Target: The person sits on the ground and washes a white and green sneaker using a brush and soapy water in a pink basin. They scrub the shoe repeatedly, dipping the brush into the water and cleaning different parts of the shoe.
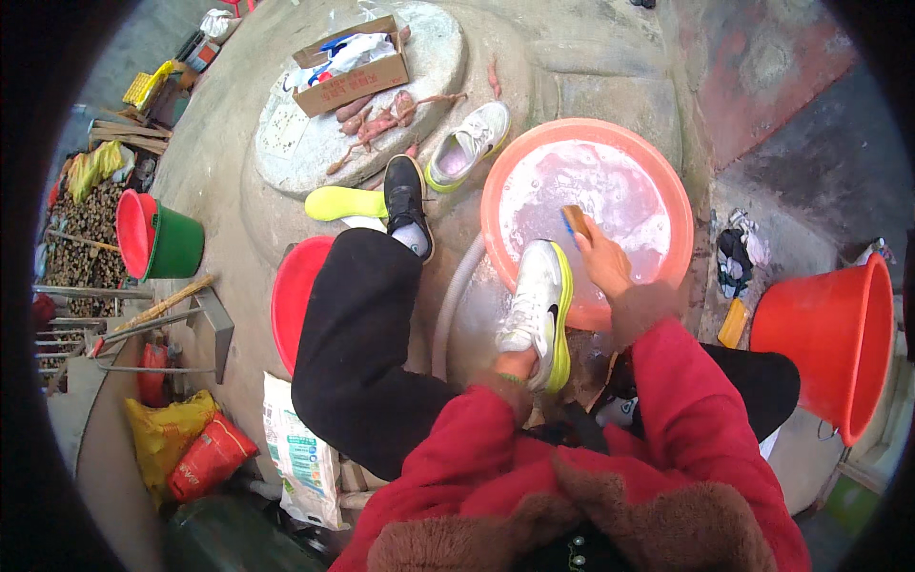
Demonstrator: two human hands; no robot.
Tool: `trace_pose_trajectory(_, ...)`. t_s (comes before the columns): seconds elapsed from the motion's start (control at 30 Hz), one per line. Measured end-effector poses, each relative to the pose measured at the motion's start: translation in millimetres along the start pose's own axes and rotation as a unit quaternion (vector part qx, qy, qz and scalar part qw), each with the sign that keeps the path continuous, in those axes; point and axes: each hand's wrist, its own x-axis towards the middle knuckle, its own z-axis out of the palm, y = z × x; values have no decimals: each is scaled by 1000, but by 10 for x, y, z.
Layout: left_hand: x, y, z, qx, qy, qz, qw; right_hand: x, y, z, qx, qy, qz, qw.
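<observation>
The left hand (515,365) has a firm grip on the heel of a white sneaker with a yellow-green sole (538,310), propped on the rim of the pink basin (681,205) of soapy water. The right hand (602,257) grips a scrub brush (575,221) at the toe. Scrubbing well likely means bracing the heel and using short strokes over the water.

- Soft, even daylight from overhead, bright with no hard shadows
- Pale glare on the soapy water in the pink basin (672,191)
- Black fisheye vignette rings the frame; the orange bucket (839,334) and other things near the rim bend and stretch
- The centre is fairly sharp; the fur collar (572,520) at the lower edge is soft, and the left rim clutter smears
</observation>
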Motion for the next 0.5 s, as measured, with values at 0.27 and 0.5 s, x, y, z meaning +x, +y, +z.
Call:
trace_pose_trajectory(0.27, 79, -18, -10, -9, 2, 2, 1000, -703, 332, -53, 186, -59, -8, 981)
trace_pose_trajectory(0.5, 105, -36, -5, -13, 6, 1, 1000, -1181, -522, -366, 62, -88, -97, 989)
